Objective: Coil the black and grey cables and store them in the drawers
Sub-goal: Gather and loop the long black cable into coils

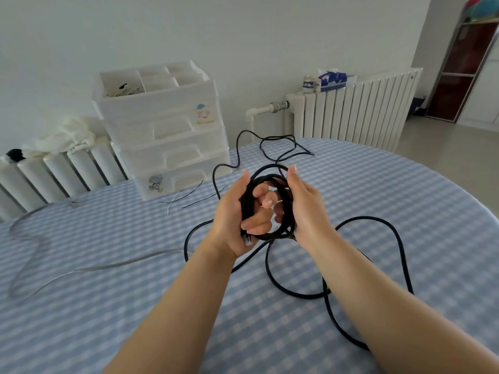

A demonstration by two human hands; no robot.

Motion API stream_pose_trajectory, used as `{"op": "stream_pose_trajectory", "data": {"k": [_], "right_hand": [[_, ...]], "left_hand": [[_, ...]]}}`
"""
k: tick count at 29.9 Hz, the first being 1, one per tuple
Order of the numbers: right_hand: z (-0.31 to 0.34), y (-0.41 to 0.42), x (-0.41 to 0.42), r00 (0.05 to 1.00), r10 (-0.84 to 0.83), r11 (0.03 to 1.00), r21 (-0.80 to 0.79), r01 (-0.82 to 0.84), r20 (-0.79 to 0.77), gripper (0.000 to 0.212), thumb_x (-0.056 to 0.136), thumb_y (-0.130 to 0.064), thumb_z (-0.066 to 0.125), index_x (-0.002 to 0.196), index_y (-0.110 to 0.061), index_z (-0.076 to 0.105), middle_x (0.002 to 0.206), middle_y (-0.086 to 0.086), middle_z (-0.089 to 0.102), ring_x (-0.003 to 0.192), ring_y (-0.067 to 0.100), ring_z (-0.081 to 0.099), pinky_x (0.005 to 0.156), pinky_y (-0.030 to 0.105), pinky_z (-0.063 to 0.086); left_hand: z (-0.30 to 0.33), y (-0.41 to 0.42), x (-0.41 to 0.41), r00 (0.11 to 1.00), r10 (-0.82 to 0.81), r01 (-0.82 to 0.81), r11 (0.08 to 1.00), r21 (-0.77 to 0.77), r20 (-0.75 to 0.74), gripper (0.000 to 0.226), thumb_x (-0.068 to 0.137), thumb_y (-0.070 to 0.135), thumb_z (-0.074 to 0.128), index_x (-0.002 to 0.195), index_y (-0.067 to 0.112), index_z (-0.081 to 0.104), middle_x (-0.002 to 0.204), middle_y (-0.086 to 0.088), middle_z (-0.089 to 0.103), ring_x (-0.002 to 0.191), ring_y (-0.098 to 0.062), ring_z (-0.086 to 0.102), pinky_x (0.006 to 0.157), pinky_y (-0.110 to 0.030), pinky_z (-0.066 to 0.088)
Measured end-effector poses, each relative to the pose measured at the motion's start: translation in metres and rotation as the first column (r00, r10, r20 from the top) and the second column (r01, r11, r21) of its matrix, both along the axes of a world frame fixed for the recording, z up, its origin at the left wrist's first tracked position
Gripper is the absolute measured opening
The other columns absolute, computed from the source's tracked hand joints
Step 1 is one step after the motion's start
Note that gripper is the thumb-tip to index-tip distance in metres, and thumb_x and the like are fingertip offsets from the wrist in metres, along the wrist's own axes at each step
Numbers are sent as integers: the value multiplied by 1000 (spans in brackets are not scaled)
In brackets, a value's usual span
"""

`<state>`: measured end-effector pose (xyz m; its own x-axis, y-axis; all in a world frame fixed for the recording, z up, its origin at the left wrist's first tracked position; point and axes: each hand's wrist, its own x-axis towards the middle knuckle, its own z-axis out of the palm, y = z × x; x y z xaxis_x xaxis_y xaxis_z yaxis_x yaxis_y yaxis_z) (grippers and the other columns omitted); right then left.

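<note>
Both forearms reach in from the bottom edge over the blue checked tablecloth, and loose turns of the black cable sprawl under and to the right of them, not yet gathered. Just beyond, the left hand has its fingers curled round a bundle of finished loops, the clear plug hanging below the palm, while the right hand cups the far side of that coil with fingers wrapped through it (how tightly it presses, I cannot tell). To the left the grey cable lies flat and uncoiled on the cloth. Farther back more black slack snakes toward the table's edge, near the white drawers, which look closed. The likely trouble: the crossed loops near the right forearm could pull into a knot as slack is drawn in, or the held turns could spring apart if either hand eases off.
</note>
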<state>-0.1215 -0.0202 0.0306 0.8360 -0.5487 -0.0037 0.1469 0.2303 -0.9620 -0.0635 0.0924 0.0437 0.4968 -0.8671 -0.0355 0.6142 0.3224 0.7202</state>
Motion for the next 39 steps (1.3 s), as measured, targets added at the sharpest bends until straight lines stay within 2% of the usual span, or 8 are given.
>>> {"op": "stream_pose_trajectory", "data": {"k": [4, 9, 12, 16, 23, 30, 33, 39], "right_hand": [[5, -5, -2, 995, 99, 994, 58, -98, -29, 46, 99, -46, 43, 100, -9, 71, 80, 9, 73, 66, 22, 66, 60, 34, 54], [13, -13, -7, 954, 254, 964, -41, -263, -156, 50, 100, -47, 39, 98, -7, 67, 73, 10, 69, 71, 23, 69, 73, 38, 58], [14, -17, -9, 931, 274, 943, -123, -309, -240, 61, 99, -56, 31, 101, -6, 67, 87, 15, 74, 82, 30, 73, 77, 40, 58], [6, -23, -13, 896, 288, 878, -281, -388, -338, 52, 102, -50, 28, 102, -11, 63, 70, 8, 70, 71, 20, 70, 84, 36, 56], [-5, -47, -25, 885, 143, 611, -664, -431, -443, 32, 105, -28, 34, 86, -20, 59, 62, -3, 63, 75, 18, 66, 91, 36, 50], [-15, -55, -33, 907, -126, 435, -844, -313, -401, 18, 101, -41, 35, 113, -28, 36, 73, 0, 64, 60, 11, 62, 62, 36, 53], [-11, -48, -41, 924, -216, 193, -941, -276, -316, 15, 103, -29, 35, 118, -26, 37, 69, -1, 57, 53, 15, 54, 51, 35, 46], [7, 1, -39, 846, -243, -173, -837, -519, -475, 31, 86, 1, 46, 104, -21, 31, 69, -2, 51, 56, 16, 48, 47, 31, 33]], "left_hand": [[5, 5, 4, 1000, 26, -26, 999, -37, -5, 36, 97, 29, 29, 68, 14, 43, 64, -3, 57, 29, -5, 14, 29, -16, 11], [17, 7, -2, 978, 144, -148, 989, 11, 151, 36, 101, 30, 24, 71, 15, 36, 117, -18, 68, 27, -4, 21, 31, -15, 14], [20, 8, -5, 956, 194, -202, 979, 16, 220, 36, 102, 29, 23, 72, 15, 35, 117, -16, 68, 29, -5, 21, 32, -16, 15], [20, 11, 1, 944, 238, -241, 970, -16, 228, 34, 102, 28, 23, 72, 16, 34, 124, -14, 65, 29, -5, 21, 33, -17, 14], [27, 26, 21, 920, 384, -368, 915, -162, 80, 34, 99, 27, 27, 68, 16, 36, 129, -14, 62, 27, -4, 23, 29, -14, 19], [31, 36, 31, 847, 531, -522, 829, -203, -7, 30, 96, 23, 29, 67, 17, 36, 124, -12, 66, 29, -5, 24, 31, -14, 22], [26, 32, 30, 827, 558, -560, 812, -163, -62, 30, 95, 21, 30, 66, 16, 36, 123, -12, 67, 32, -5, 24, 32, -15, 22], [31, 16, 3, 711, 636, -633, 765, -122, 301, 33, 100, 22, 25, 68, 17, 35, 118, -4, 70, 35, -9, 22, 37, -21, 24]]}}
